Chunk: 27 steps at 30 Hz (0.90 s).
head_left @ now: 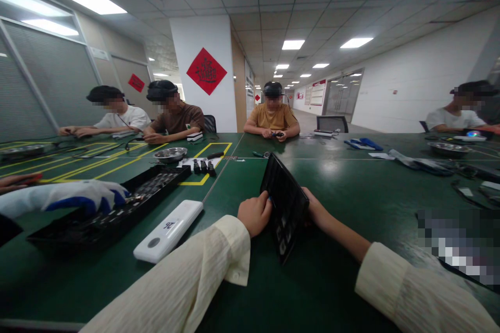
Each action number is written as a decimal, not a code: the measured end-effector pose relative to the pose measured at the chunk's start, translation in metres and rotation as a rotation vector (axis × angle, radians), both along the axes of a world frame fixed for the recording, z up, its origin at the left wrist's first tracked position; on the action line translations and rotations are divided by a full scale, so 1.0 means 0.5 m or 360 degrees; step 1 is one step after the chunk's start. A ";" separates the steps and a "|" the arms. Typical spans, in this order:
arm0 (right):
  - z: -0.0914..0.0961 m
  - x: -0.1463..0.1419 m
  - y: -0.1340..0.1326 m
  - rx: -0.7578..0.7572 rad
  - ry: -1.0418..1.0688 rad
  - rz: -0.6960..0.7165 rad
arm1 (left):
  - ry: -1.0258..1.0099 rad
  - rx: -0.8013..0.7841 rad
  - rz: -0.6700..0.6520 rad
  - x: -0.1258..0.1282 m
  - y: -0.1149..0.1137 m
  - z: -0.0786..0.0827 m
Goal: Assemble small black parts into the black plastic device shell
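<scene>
Both hands (254,213) (317,210) gripping tilted black tray (284,203), green table (351,187)

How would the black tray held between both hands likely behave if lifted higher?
The black tray looks thin yet keeps its shape while tilted, so probably stiff and light. Left hand and right hand hold only its edges, so its glossy surface might slip.

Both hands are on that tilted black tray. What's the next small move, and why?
Probably lower the black tray flat onto the green table. The left hand and right hand grip its opposite edges, and it stands tilted on its near edge, so anything in its compartments could slide out.
</scene>
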State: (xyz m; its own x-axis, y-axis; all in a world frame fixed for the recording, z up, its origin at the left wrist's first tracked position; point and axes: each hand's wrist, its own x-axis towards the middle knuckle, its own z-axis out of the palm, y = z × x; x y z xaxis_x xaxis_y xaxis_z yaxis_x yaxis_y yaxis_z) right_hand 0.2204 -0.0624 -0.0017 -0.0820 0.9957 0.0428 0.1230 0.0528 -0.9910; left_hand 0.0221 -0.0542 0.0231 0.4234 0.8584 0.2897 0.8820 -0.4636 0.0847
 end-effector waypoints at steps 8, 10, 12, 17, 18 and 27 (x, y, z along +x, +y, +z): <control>-0.016 0.007 0.012 0.0038 0.0009 0.0030 | -0.0033 -0.0017 0.0018 -0.001 -0.001 -0.002; -0.015 0.007 0.011 0.0033 0.0001 0.0024 | -0.0042 -0.0013 0.0018 0.000 0.000 -0.003; -0.012 0.005 0.009 0.0020 -0.0013 0.0017 | -0.0043 -0.0012 0.0014 0.001 0.001 -0.003; -0.008 0.002 0.006 0.0020 -0.0018 -0.0007 | -0.0013 -0.0063 0.0025 0.002 -0.005 0.007; -0.008 0.002 0.006 0.0020 -0.0014 -0.0010 | -0.0004 -0.0069 0.0029 0.002 -0.006 0.008; -0.003 0.002 0.001 0.0030 -0.0031 0.0016 | -0.0023 -0.0059 0.0007 0.002 -0.003 0.005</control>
